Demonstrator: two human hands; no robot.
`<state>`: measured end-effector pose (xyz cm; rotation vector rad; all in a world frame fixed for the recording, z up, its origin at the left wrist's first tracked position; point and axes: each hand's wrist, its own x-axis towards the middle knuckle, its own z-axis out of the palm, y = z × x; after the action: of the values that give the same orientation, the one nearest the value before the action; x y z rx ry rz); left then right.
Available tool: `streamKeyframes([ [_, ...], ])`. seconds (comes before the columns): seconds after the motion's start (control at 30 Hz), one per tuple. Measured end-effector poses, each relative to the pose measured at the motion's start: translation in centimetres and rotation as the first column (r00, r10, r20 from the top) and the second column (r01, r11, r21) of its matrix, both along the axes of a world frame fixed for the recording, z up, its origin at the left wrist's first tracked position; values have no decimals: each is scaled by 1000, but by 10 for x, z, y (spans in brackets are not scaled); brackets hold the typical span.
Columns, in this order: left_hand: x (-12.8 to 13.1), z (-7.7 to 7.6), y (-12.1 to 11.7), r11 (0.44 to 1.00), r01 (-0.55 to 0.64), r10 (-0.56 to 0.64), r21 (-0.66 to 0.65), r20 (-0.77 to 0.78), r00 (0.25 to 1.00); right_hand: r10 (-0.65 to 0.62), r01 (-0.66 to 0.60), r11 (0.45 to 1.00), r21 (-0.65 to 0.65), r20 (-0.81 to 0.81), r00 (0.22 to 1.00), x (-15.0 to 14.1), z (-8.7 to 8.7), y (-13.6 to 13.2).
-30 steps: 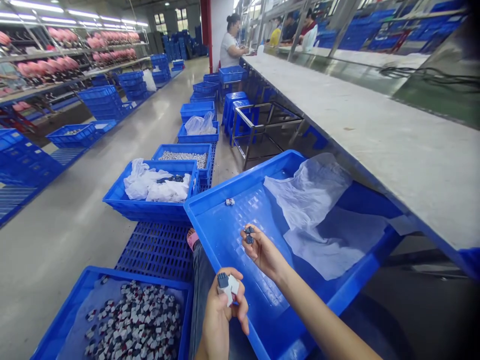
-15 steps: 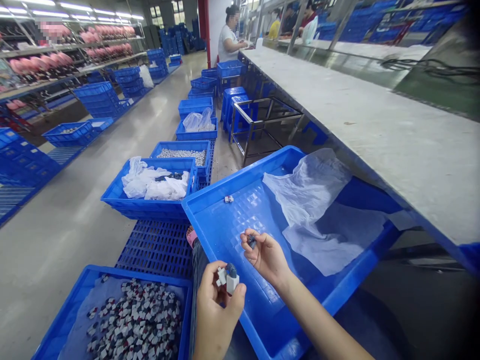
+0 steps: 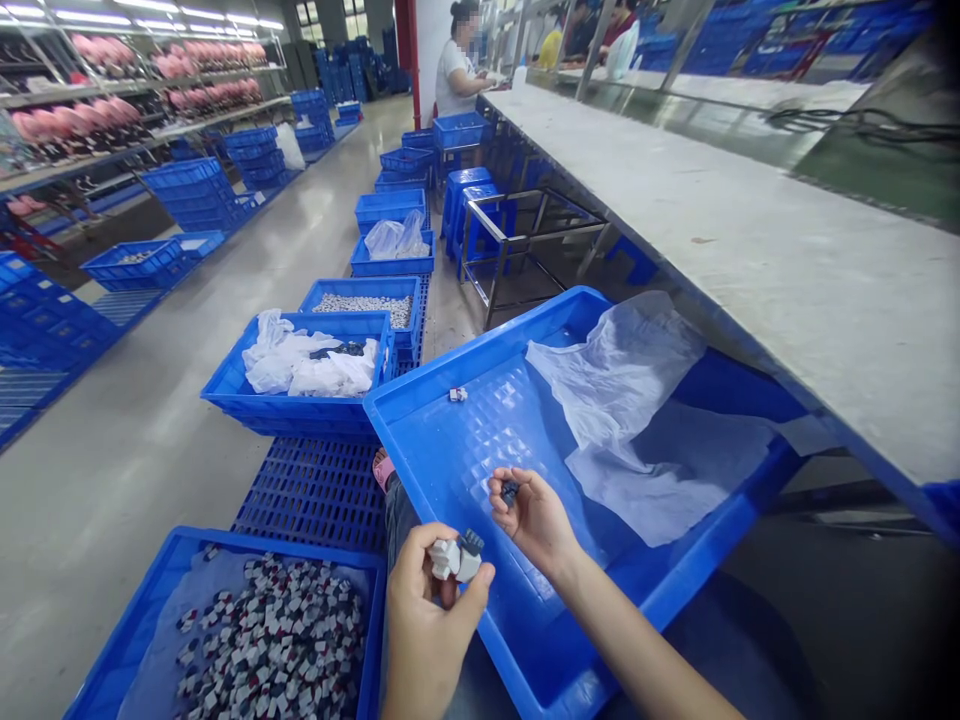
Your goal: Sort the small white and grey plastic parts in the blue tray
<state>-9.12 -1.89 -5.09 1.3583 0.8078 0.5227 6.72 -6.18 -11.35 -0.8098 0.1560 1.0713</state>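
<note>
My left hand [image 3: 435,615] is closed on a small white and dark plastic piece [image 3: 457,560], pinched between thumb and fingers. Just to its right, my right hand [image 3: 536,520] curls its fingers around a small dark piece [image 3: 510,492]. Both hands are above the near side of a tilted blue tray [image 3: 517,640]. One small white and red piece [image 3: 457,395] lies alone in that tray, toward its far left. A white plastic sheet [image 3: 615,400] covers part of the tray's right side.
At lower left, a blue crate [image 3: 169,560] holds a heap of small white, dark and red pieces. More blue crates [image 3: 300,400] line a slatted blue pallet [image 3: 315,490] ahead. A long white table [image 3: 720,240] runs along the right. A person [image 3: 456,75] sits farther off.
My left hand has turned the white and dark piece, so a different side shows. The right hand has shifted slightly right and down with its dark piece.
</note>
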Motion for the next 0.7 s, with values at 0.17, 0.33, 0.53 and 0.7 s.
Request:
streamKeyframes([
  [0.17,-3,5,4,919,14,99,-394,265,959,-11,11,999,-38,3,1000,-3,-2,-5],
  [0.33,-10,10,7,798,138,152,-587,417,896,-12,15,997,-74,43,999,-3,-5,-8],
  [0.53,-10,12,5,712,183,165,-678,414,895,10,19,990,-141,208,978,-14,7,-12],
  [0.7,-10,12,0,738,205,115,-643,419,901,263,-44,958,-282,812,521,-40,71,-26],
])
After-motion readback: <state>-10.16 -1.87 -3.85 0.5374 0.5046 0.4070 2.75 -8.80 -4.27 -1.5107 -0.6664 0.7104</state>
